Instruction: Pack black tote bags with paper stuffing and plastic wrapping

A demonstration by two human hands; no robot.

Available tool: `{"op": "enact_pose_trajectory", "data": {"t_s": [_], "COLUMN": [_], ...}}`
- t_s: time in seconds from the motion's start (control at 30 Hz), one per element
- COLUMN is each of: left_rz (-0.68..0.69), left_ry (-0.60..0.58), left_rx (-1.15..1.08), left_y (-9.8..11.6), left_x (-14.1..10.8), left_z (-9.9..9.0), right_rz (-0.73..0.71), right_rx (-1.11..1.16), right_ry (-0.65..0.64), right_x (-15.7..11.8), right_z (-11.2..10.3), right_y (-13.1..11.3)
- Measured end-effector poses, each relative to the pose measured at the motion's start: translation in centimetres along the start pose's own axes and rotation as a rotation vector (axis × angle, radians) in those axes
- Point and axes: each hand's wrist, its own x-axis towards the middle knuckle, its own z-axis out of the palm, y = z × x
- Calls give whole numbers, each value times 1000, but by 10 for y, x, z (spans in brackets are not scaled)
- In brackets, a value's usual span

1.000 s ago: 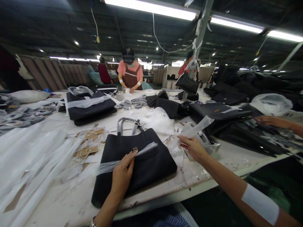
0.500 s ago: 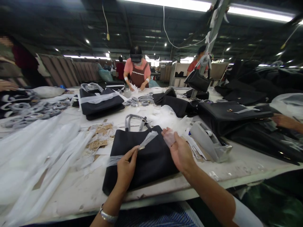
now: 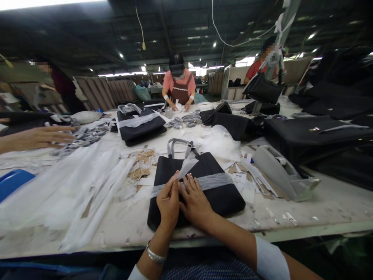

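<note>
A black handbag (image 3: 224, 200) lies flat on the table before me, its handles (image 3: 170, 148) wrapped in grey-white film and pointing away. Across its front runs a translucent white band (image 3: 217, 181). My left hand (image 3: 168, 202) pinches a loose strip of white wrapping (image 3: 188, 166) above the bag's middle. Beside it, my right hand (image 3: 197, 201) rests flat on the bag and band, fingers stretched out, its fingertips close to a small gold metal fitting (image 3: 190, 176).
A grey tape dispenser (image 3: 279, 173) stands to the right by paper tags. White wrapping sheets (image 3: 72, 186) spread on the left, where another person's hand (image 3: 37, 138) reaches in. Another black bag (image 3: 141, 126) lies farther back; a co-worker (image 3: 178, 87) stands across the table.
My right hand has come from beside the bag down onto its front. The band now spans the bag's right half. The view has shifted, and another person's hand reaches in at left.
</note>
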Motion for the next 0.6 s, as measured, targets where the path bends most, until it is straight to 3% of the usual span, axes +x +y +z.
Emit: {"op": "enact_pose_trajectory", "data": {"t_s": [0.17,0.27,0.37,0.43,0.6], "left_rz": [128,225,223,244,441], "left_ry": [-209,-399,-562,-630,-772], "left_rx": [73,205,332,404,700], "left_y": [11,6,3,8,31], "left_x": [11,18,22,24,30], "left_z": [15,25,30,30,32], "right_rz": [-174,-196,-198,-242,-282], "right_rx": [23,28,57,75,110], "right_ry": [-14,-4,-44,-92,-156], "right_x": [0,-1,-3,-5,-7], "right_z": [7,10,11,9,6], "right_y": [-5,-5,-4,-4,-3]}}
